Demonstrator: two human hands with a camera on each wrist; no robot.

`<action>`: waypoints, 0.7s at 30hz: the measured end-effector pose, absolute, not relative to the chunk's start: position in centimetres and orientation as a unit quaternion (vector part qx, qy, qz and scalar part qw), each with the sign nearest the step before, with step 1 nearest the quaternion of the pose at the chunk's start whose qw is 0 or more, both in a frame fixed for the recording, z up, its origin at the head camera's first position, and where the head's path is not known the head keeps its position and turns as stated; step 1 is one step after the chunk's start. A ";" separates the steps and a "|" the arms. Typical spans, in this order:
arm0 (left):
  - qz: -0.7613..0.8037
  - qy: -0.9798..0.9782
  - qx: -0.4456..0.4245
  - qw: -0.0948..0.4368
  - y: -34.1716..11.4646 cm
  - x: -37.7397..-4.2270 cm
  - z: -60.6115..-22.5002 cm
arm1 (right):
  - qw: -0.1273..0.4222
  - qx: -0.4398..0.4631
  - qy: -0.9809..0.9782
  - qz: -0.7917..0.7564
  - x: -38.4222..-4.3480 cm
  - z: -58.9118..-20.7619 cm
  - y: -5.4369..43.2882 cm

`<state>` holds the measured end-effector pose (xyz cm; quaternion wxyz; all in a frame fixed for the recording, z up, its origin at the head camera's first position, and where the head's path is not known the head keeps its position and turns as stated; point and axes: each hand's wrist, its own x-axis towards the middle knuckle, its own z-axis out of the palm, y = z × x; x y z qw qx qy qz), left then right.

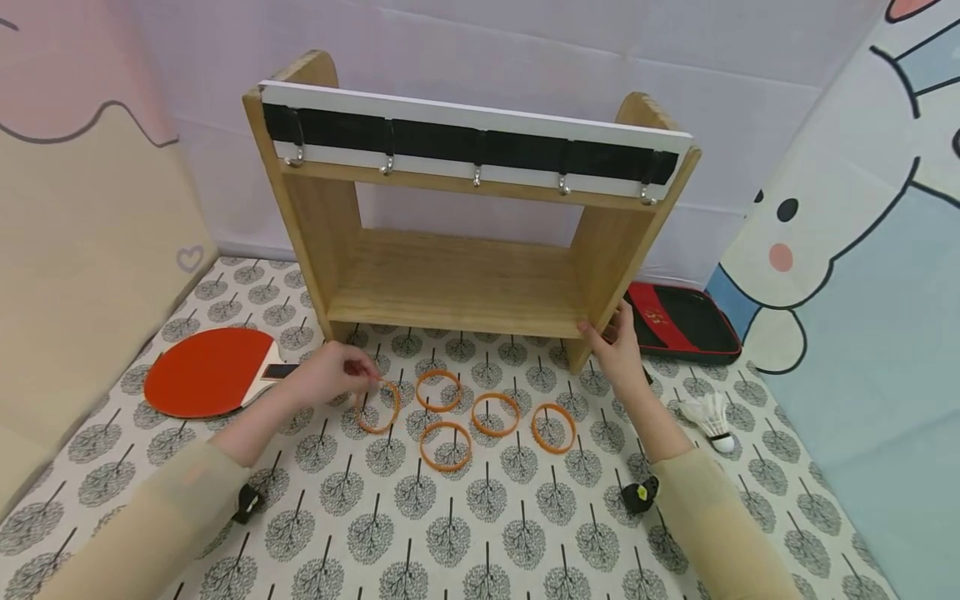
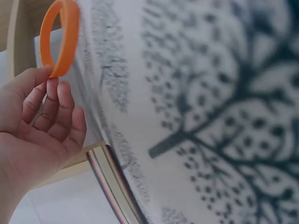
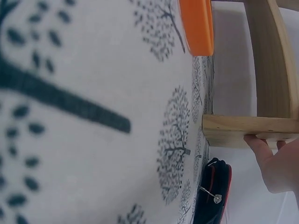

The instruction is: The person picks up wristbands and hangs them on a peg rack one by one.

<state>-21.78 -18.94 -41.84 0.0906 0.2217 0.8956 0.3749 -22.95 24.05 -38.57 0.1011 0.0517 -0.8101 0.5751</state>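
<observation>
My left hand pinches an orange wristband between thumb and index finger, holding it by one edge. In the head view the band stands close over the tablecloth, left of several other orange wristbands lying in a loose group. Behind them is a wooden shelf. Across its top front runs a white and black strip with a row of silver hooks. My right hand grips the shelf's right side panel near its lower front corner, thumb at the front.
A red table tennis paddle lies at the left, its handle pointing toward my left hand. To the right of the shelf is a black and red case. A shuttlecock lies right of my right forearm. Patterned cloth covers the table.
</observation>
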 end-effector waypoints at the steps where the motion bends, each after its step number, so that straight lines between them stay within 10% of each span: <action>1: 0.379 0.894 0.223 0.094 -19.0 -21.8 -41.7 | 0.102 0.051 -0.811 0.574 -23.1 -38.9 24.2; 21: 0.397 0.896 0.187 0.069 -20.2 -20.8 -35.0 | 0.105 0.036 -0.802 0.587 -23.9 -39.7 24.3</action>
